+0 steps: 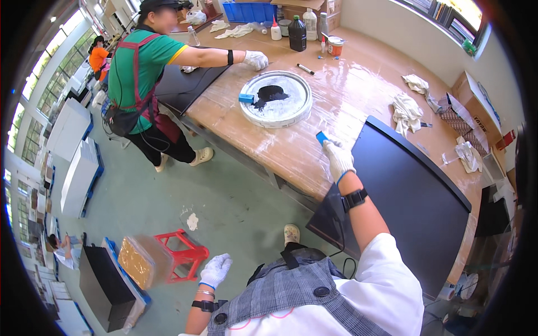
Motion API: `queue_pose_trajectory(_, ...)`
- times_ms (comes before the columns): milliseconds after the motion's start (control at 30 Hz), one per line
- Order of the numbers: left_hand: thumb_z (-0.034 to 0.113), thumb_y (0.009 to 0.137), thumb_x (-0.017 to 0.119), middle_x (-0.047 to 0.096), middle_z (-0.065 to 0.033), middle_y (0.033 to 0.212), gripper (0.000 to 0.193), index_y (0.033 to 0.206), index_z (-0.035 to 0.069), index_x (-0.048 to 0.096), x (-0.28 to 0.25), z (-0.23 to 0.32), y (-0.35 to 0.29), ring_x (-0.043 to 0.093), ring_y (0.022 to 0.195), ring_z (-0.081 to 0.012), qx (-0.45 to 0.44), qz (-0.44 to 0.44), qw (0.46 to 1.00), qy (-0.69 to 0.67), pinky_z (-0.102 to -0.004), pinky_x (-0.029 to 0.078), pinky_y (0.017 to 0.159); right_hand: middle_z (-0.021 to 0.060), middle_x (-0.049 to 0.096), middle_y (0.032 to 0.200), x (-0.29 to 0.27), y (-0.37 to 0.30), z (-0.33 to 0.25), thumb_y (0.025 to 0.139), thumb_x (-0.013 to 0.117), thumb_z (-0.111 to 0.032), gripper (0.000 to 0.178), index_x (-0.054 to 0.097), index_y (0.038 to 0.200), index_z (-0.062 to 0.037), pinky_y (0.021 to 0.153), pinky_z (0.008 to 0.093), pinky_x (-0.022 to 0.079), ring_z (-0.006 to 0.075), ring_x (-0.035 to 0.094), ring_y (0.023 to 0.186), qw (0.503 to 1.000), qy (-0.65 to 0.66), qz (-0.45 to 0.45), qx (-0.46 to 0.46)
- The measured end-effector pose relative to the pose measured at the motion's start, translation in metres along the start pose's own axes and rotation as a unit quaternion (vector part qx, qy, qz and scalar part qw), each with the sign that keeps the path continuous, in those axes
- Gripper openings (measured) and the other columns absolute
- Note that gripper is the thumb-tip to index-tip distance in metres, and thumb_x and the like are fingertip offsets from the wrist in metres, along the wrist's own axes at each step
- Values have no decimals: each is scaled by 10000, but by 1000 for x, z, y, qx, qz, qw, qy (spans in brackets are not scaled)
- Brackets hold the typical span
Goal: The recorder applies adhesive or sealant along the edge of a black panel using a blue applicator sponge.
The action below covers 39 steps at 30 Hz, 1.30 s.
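Observation:
My right hand (pixel 339 159), in a white glove, grips a small blue block (pixel 321 138) over the table's near edge, beside a large dark flat panel (pixel 398 207). To its upper left lies a round white lid (pixel 300 109) smeared with black paste (pixel 270 94). A second blue block (pixel 246 98) rests at the lid's left side. My left hand (pixel 215 271), also gloved, hangs low over the floor, away from the table. It holds nothing that I can see, and its fingers look loosely extended.
Across the table, a co-worker in a green shirt (pixel 134 73) reaches a gloved hand (pixel 256 60) toward the lid. Bottles (pixel 298 35), a marker (pixel 305 69), a small tub (pixel 335 46) and rags (pixel 407 113) sit on the table (pixel 358 73). A red stool (pixel 188 255) stands at my left.

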<state>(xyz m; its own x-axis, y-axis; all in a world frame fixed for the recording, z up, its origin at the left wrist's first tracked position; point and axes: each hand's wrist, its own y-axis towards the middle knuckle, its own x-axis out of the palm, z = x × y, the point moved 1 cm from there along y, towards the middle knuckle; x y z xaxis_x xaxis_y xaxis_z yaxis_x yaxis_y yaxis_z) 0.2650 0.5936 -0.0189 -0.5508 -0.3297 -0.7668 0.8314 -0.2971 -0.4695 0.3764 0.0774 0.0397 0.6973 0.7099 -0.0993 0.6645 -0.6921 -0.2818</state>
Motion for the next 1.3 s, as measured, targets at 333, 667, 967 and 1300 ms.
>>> queue_pose_trajectory(333,340,932,610,677,-157,1123,353,1142,63,674,-34,4,28,629,1090,-321,-46,33,996,-61,-395,491,956,194,591,1199,71,136,-6,805,753,-315,516,563,1210,-57,956,443,460,379,576,1104,908,-332,205,-155)
queue_pose_trajectory(667,393,945,566,662,-132,1172,386,1186,105,654,-49,-47,43,606,1136,-314,-39,2,999,-35,-408,476,979,180,520,1340,99,159,-4,812,739,-337,649,485,1339,-57,1079,409,388,331,449,1302,902,-398,161,-46)
queue_pose_trajectory(967,380,944,571,660,-139,1177,390,1187,86,654,-83,-57,50,606,1136,-321,-4,-23,1000,-13,-411,470,988,189,597,1257,85,147,0,818,714,-321,548,568,1296,-94,1018,436,444,364,546,1203,920,-356,145,-76)
queue_pose_trajectory(1300,431,950,541,642,-126,1243,445,1229,102,647,-96,-78,47,588,1178,-308,21,-48,998,24,-394,449,1016,179,658,1208,63,72,-7,882,656,-349,489,596,1289,-85,916,408,502,307,639,1090,934,-303,178,-68)
